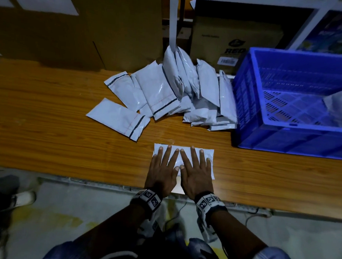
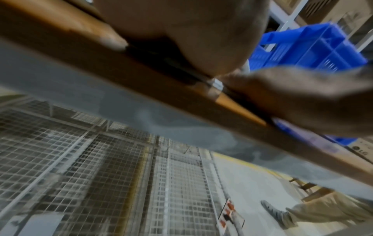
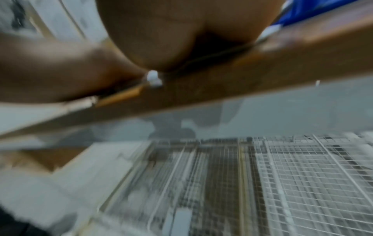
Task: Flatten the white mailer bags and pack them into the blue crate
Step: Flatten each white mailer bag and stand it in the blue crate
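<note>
a dim room with a brown wood table [image 1: 47, 123]. both hands lie flat, fingers straight and spread, left hand [image 1: 162, 172] and right hand [image 1: 196, 176] side by side, pressing one white mailer bag [image 1: 208, 153] at the table's front edge. a pile of white bags [image 1: 168, 89] sits near the back edge, touching the blue crate [image 1: 284, 139] at the right end.

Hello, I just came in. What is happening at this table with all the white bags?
A person is flattening one white mailer bag on the wooden table, pressing it with the left hand and right hand, fingers spread flat. A loose pile of bags waits behind it. The blue crate stands to the right with something white inside.
</note>
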A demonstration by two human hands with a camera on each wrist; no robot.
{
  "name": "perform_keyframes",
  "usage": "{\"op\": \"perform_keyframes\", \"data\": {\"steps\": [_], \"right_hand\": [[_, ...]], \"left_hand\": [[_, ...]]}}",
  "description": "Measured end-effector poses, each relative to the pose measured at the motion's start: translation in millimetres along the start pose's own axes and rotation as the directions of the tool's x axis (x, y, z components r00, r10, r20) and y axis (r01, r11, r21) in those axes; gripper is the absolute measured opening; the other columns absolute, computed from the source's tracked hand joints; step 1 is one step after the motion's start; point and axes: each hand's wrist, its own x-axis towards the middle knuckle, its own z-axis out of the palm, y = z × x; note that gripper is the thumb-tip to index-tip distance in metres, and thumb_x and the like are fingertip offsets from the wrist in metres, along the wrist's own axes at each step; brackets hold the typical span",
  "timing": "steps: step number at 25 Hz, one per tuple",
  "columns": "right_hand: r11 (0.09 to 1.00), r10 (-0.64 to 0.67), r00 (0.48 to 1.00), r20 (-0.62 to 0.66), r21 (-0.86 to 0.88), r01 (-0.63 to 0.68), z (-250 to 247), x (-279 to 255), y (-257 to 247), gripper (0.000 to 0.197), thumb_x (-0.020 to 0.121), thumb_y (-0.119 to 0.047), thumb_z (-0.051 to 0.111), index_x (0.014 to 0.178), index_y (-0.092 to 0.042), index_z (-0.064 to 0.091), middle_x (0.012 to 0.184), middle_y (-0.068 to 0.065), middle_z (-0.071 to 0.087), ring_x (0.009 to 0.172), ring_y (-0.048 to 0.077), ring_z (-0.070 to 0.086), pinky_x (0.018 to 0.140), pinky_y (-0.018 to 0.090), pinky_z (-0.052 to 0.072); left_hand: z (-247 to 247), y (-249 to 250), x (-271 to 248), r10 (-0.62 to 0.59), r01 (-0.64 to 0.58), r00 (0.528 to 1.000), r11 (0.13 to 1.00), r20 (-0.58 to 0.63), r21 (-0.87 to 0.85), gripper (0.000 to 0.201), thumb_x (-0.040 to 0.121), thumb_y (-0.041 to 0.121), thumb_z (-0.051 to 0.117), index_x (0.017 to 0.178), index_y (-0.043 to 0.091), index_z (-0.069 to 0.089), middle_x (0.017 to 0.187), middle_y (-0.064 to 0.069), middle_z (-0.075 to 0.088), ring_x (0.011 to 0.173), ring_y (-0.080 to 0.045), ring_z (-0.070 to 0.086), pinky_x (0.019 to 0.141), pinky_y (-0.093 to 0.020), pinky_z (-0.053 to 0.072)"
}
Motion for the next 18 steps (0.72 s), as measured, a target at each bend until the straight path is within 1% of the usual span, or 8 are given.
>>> {"op": "perform_keyframes", "data": {"steps": [2,4,8,10,12,14,16,18], "right_hand": [[1.0,0.005,1.0,0.021,-0.002,-0.005,-2,3,0,0.056,0.102,-0.044,0.02,0.156,-0.04,0.002,0.165,-0.003,-0.01,0.151,0.025,-0.015,0.121,0.051,-0.002],[1.0,0.002,0.999,0.041,0.009,-0.002,-3,7,3,0.055,0.102,-0.046,0.015,0.155,-0.041,0.0,0.165,-0.003,-0.01,0.15,0.024,-0.016,0.121,0.051,-0.003],[0.995,-0.01,0.992,0.128,0.1,-0.003,-8,11,7,0.054,0.102,-0.051,0.007,0.154,-0.044,-0.006,0.163,-0.006,-0.019,0.148,0.021,-0.024,0.12,0.047,-0.012],[0.992,-0.037,0.979,0.198,0.123,0.013,-13,13,11,0.054,0.102,-0.048,0.01,0.152,-0.045,-0.009,0.161,-0.008,-0.024,0.146,0.02,-0.028,0.119,0.046,-0.014],[0.987,-0.056,0.974,0.221,0.158,0.021,-20,14,13,0.057,0.102,-0.042,0.017,0.152,-0.044,-0.01,0.16,-0.008,-0.024,0.147,0.021,-0.027,0.119,0.046,-0.014],[0.98,-0.022,0.989,0.148,0.2,-0.008,-27,11,10,0.058,0.103,-0.038,0.02,0.154,-0.041,-0.005,0.162,-0.007,-0.017,0.149,0.022,-0.021,0.12,0.045,-0.011],[0.994,0.0,1.0,0.026,0.113,-0.003,-27,9,5,0.056,0.104,-0.039,0.02,0.155,-0.039,-0.001,0.163,-0.005,-0.017,0.149,0.023,-0.021,0.12,0.045,-0.011],[0.998,-0.011,1.0,0.009,0.058,0.01,-21,8,3,0.054,0.104,-0.043,0.017,0.156,-0.04,0.0,0.162,-0.006,-0.019,0.149,0.024,-0.021,0.119,0.047,-0.011]], "left_hand": [[-2,0,1,0.004,-0.004,1.0,1.0,-0.011,0.006,0.062,0.104,0.053,0.005,0.16,0.028,0.011,0.168,-0.001,0.004,0.155,-0.025,-0.002,0.124,-0.049,0.01],[-5,1,8,0.01,-0.008,0.999,0.999,-0.039,0.041,0.062,0.104,0.054,0.006,0.16,0.027,0.016,0.168,-0.002,0.007,0.155,-0.026,0.001,0.124,-0.05,0.008],[-4,12,15,0.017,-0.015,1.0,0.996,-0.016,0.092,0.059,0.104,0.043,0.009,0.16,0.024,0.01,0.168,-0.001,-0.003,0.154,-0.024,-0.008,0.124,-0.05,0.002],[-2,13,14,-0.01,0.01,1.0,0.998,0.014,0.058,0.059,0.104,0.045,0.005,0.16,0.028,0.001,0.167,0.002,-0.01,0.153,-0.022,-0.015,0.124,-0.048,-0.001],[-1,12,15,-0.027,0.026,0.999,0.999,0.025,0.035,0.057,0.105,0.045,0.008,0.159,0.03,-0.003,0.167,0.004,-0.013,0.152,-0.02,-0.018,0.124,-0.047,-0.003],[-3,11,16,-0.032,0.032,0.998,0.999,0.05,0.012,0.057,0.106,0.044,0.012,0.16,0.03,-0.003,0.167,0.005,-0.014,0.152,-0.017,-0.02,0.124,-0.046,-0.004],[-5,11,16,-0.034,0.035,0.998,0.999,0.052,-0.007,0.056,0.107,0.044,0.014,0.16,0.031,0.0,0.167,0.006,-0.011,0.152,-0.016,-0.017,0.124,-0.045,-0.003],[-7,10,17,-0.029,0.03,0.998,0.999,0.056,-0.016,0.056,0.107,0.043,0.015,0.159,0.032,0.001,0.167,0.006,-0.009,0.153,-0.016,-0.014,0.124,-0.045,-0.002]]}}
